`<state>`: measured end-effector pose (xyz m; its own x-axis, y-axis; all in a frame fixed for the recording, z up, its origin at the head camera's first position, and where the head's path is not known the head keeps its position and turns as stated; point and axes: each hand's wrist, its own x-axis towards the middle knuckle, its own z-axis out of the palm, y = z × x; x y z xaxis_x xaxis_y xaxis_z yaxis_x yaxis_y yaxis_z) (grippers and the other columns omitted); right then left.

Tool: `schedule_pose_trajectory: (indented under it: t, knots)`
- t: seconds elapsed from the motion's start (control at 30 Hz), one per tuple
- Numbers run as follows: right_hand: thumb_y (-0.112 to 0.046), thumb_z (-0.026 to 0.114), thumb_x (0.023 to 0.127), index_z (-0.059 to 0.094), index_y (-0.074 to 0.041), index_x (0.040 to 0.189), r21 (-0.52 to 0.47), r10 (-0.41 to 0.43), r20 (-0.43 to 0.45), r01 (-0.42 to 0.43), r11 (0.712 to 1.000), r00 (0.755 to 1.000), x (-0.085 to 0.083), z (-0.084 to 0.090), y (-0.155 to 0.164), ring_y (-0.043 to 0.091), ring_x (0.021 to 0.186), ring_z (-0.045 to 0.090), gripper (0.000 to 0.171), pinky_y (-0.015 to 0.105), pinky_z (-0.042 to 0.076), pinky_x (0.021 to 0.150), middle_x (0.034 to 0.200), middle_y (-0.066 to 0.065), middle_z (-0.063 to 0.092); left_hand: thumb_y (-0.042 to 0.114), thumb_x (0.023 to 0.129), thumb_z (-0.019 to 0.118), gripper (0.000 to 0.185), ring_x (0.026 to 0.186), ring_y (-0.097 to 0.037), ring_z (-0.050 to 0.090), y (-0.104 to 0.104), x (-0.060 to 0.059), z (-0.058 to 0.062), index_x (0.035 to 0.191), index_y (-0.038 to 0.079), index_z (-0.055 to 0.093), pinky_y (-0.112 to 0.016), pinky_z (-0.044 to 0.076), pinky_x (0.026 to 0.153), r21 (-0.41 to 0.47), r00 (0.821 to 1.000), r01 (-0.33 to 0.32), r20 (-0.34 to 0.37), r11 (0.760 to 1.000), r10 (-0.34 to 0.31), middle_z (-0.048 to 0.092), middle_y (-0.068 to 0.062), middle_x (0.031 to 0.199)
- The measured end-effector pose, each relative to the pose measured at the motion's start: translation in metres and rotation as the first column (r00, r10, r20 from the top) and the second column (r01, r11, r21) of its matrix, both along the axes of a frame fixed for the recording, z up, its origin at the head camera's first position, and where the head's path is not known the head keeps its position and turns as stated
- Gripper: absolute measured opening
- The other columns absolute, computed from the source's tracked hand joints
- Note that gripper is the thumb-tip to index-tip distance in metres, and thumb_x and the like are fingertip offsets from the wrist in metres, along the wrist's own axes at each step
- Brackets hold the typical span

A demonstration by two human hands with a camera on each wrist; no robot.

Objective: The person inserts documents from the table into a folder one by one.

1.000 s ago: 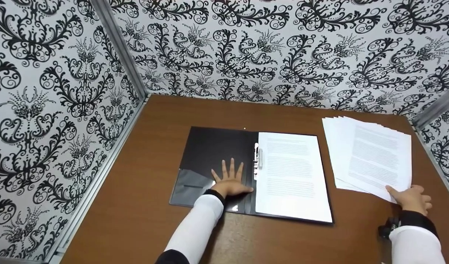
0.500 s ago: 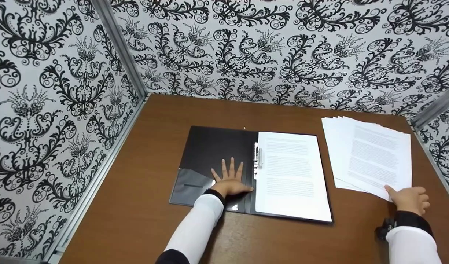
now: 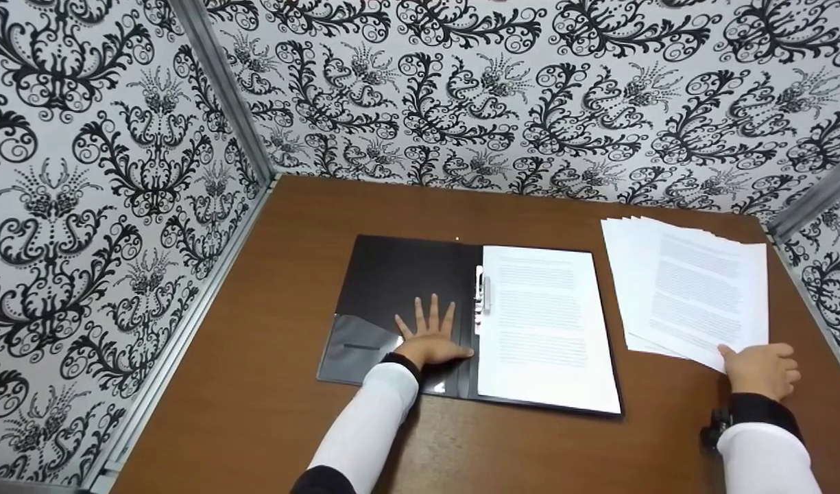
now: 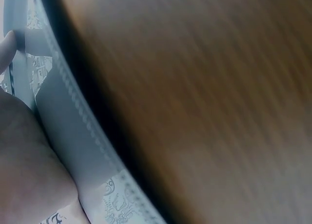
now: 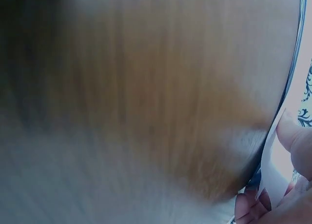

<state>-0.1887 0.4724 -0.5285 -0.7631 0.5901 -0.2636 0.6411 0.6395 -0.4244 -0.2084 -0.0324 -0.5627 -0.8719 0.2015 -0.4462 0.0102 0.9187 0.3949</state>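
My left hand (image 3: 431, 346) lies spread on the left inside cover of an open black ring binder (image 3: 406, 267), its thumb reaching toward the spine. In the left wrist view, part of the left hand (image 4: 29, 170) shows at the left edge. Printed sheets (image 3: 540, 322) sit on the binder's right side, beside the metal clip (image 3: 480, 302). At the far right, my right hand (image 3: 760, 370) pinches the lower right corner of a fanned stack of printed paper (image 3: 701, 288). The right wrist view has the paper (image 5: 275, 173) between thumb (image 5: 292, 133) and fingers (image 5: 248, 207).
Everything lies on a brown wooden table (image 3: 255, 329). Patterned black-and-white walls (image 3: 461, 89) stand behind it and to the left, joined by grey metal posts (image 3: 221, 82). A grey pocket (image 3: 354, 350) is at the binder's lower left.
My right hand has shifted slightly to the left, and the top sheet's right edge has moved a little with it. The left hand and binder have stayed put.
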Motion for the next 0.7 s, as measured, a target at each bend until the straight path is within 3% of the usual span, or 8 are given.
schedule_pose_trajectory:
  t: [0.27, 0.5, 0.7]
  knots:
    - [-0.034, 0.049, 0.097, 0.014, 0.03, 0.126, 0.096, 0.1, 0.078, -0.108, 0.99, 0.992, -0.004, 0.007, -0.003, 0.067, 0.113, 0.033, 0.078, 0.065, 0.039, 0.086, 0.12, 0.059, 0.028, 0.067, 0.079, 0.06, 0.106, 0.14, -0.036, -0.036, -0.001, 0.0, 0.001, 0.156, 0.033, -0.005, -0.072, -0.021, 0.102, -0.007, 1.0, 0.001, -0.002, 1.0, -0.001, -0.029, -0.003, 0.159]
    - [-0.038, 0.049, 0.097, 0.012, 0.029, 0.131, 0.093, 0.16, 0.175, -0.178, 0.98, 0.971, -0.004, 0.012, -0.003, 0.068, 0.115, 0.032, 0.084, 0.066, 0.037, 0.091, 0.127, 0.054, 0.025, 0.069, 0.08, 0.058, 0.106, 0.138, -0.034, -0.038, -0.002, 0.001, 0.002, 0.155, 0.033, -0.007, -0.072, -0.022, 0.101, 0.005, 1.0, 0.004, 0.019, 1.0, -0.004, -0.031, -0.002, 0.158]
    - [-0.035, 0.051, 0.096, 0.018, 0.031, 0.129, 0.174, 0.179, 0.164, -0.207, 0.963, 0.97, -0.004, 0.016, -0.006, 0.066, 0.118, 0.027, 0.08, 0.065, 0.033, 0.093, 0.127, 0.055, 0.021, 0.069, 0.079, 0.058, 0.107, 0.139, -0.034, -0.038, -0.003, 0.001, 0.003, 0.156, 0.032, -0.006, -0.072, -0.022, 0.101, 0.011, 1.0, 0.01, 0.014, 1.0, -0.01, -0.03, -0.002, 0.158]
